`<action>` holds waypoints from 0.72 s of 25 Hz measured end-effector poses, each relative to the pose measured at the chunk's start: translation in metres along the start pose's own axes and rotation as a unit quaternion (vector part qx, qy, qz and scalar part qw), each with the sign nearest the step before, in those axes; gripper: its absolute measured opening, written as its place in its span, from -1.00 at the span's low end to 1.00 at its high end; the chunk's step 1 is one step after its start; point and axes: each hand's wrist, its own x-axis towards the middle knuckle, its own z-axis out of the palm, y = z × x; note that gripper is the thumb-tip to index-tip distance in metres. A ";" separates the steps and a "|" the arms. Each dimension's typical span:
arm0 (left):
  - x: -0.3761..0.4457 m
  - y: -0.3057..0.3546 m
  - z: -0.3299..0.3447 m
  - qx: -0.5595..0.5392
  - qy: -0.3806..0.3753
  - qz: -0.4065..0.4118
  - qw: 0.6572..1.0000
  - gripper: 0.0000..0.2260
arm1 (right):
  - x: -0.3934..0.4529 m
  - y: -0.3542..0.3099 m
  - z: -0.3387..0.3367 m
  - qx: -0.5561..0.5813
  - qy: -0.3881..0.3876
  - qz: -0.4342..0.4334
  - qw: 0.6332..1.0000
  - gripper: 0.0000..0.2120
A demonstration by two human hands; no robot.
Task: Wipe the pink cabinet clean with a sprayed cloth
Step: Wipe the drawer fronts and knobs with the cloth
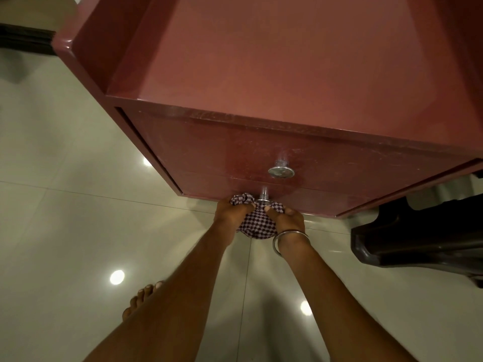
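Observation:
The pink cabinet (261, 74) fills the upper view, seen from above, with a recessed top and two drawer fronts below. A round metal knob (281, 171) sits on the upper drawer. A second metal knob (264, 198) is on the lower drawer. A purple-and-white checked cloth (257, 222) is bunched just under that lower knob. My left hand (231, 211) and my right hand (286, 218) both grip the cloth, pressed against the bottom drawer front. A metal bangle circles my right wrist.
Glossy pale floor tiles (78, 231) surround the cabinet and reflect ceiling lights. A dark plastic chair (418, 239) stands at the right, close to the cabinet's corner. My bare foot (141, 296) rests on the floor at lower left.

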 end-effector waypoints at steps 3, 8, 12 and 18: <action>-0.007 0.002 -0.008 -0.019 -0.017 -0.009 1.000 -0.79 | -0.013 0.000 -0.001 0.048 0.008 0.003 0.999 -0.84; -0.014 0.002 -0.012 -0.062 -0.038 -0.004 0.997 -0.80 | -0.021 -0.003 0.002 0.077 0.011 -0.024 0.997 -0.84; -0.011 -0.003 -0.011 -0.092 -0.040 -0.016 0.995 -0.80 | -0.016 0.000 0.005 -0.006 0.041 -0.067 0.997 -0.83; -0.011 -0.006 -0.002 -0.054 -0.001 -0.009 0.998 -0.69 | -0.007 0.011 0.007 -0.057 0.065 -0.085 0.993 -0.73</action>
